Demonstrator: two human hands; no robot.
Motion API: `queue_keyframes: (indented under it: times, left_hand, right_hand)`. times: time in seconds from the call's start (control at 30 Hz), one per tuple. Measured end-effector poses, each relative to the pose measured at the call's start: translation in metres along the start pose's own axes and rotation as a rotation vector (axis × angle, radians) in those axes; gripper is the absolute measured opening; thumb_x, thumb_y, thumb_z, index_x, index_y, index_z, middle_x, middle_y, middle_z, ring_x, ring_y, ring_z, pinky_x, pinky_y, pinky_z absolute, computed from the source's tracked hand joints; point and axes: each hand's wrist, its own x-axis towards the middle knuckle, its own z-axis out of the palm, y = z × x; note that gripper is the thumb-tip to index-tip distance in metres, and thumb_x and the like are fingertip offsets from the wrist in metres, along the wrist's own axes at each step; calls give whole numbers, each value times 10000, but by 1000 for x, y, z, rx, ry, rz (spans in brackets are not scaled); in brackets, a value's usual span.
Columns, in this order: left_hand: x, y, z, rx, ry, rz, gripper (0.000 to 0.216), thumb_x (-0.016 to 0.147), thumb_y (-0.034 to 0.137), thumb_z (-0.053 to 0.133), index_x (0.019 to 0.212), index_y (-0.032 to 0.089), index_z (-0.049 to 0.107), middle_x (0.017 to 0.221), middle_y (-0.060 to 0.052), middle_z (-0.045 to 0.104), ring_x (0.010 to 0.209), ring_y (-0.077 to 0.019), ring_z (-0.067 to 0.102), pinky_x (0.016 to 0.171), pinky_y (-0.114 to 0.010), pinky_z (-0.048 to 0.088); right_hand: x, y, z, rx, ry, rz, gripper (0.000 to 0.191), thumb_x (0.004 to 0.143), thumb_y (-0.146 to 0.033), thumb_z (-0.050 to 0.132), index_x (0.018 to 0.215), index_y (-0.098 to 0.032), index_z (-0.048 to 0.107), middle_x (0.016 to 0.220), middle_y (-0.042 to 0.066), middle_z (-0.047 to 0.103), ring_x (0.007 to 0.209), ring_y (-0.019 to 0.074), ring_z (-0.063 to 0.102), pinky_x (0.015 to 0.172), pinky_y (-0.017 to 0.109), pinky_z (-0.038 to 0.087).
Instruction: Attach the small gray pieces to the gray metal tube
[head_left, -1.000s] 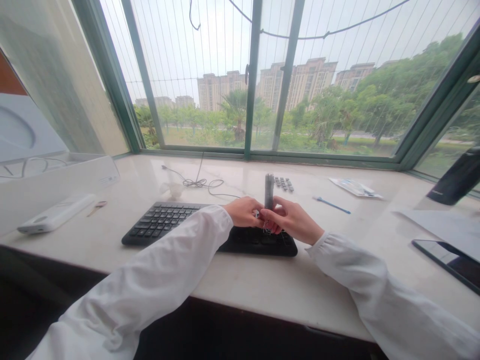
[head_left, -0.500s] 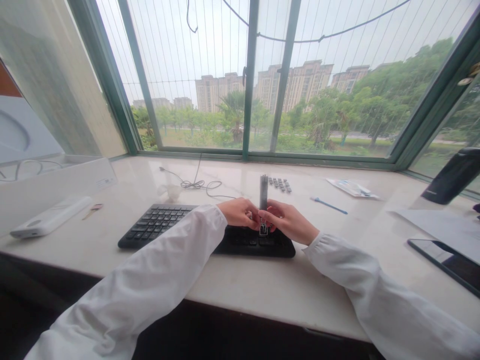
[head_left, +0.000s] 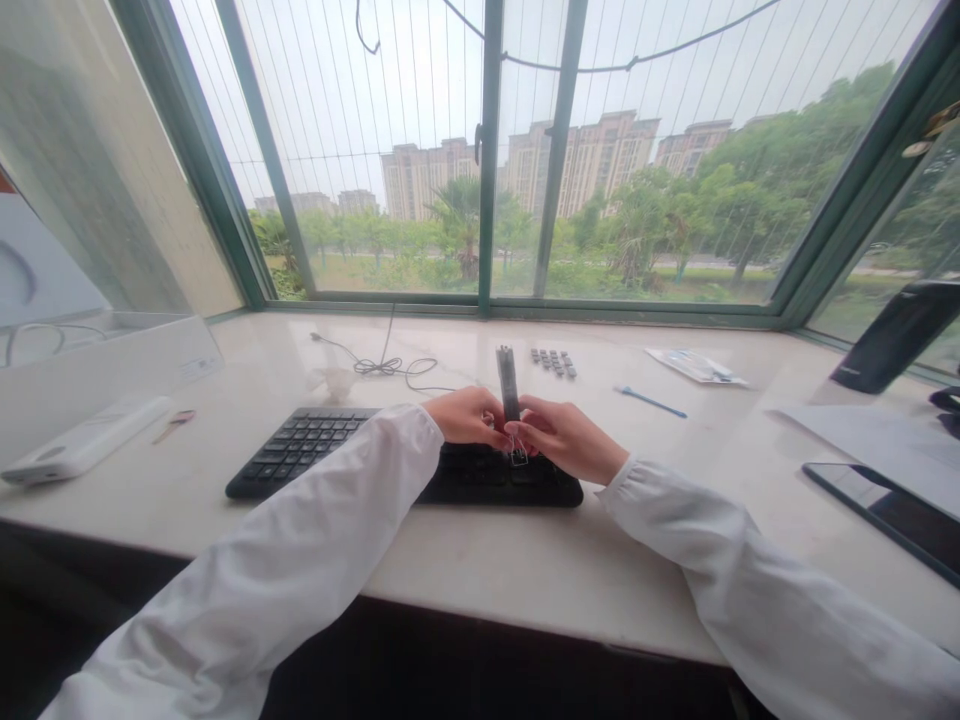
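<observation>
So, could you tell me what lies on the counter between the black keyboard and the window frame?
In the head view, a coiled thin cable and a cluster of small dark keycaps lie between the keyboard and the window frame.

Pale polished stone, matt black plastic.
The glossy counter (head_left: 525, 570) bears a matt plastic keyboard (head_left: 315, 450); the grey tool (head_left: 509, 382) ends in thin wire, and the sleeves (head_left: 300, 560) are white cloth.

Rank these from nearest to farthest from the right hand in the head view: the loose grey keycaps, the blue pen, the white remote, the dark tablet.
From the right hand:
1. Loose grey keycaps, just beyond the hand, toward the window.
2. Blue pen, to its right on the counter.
3. Dark tablet, far right, at the picture's edge.
4. White remote, far left, past the keyboard.
</observation>
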Motion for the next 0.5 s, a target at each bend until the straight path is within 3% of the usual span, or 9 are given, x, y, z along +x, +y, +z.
queue_keyframes:
  times: [0.27, 0.5]
  left_hand:
    - [0, -4, -1, -42, -41, -23, 238, 711, 312, 760, 914, 195, 800, 760, 26, 709, 762, -134, 606, 709, -210, 415]
    - [0, -4, -2, -39, -48, -52, 261, 692, 368, 777, 871, 181, 804, 656, 38, 650, 665, -111, 555, 643, -205, 389]
  right_hand:
    - [1, 7, 5, 16, 14, -2, 314, 915, -514, 541, 863, -206, 576, 656, -6, 667, 600, 149, 626, 616, 259, 480]
    - [2, 9, 7, 33, 26, -1, 344, 900, -545, 556, 863, -204, 556, 642, -5, 665, 591, 150, 627, 605, 262, 483]
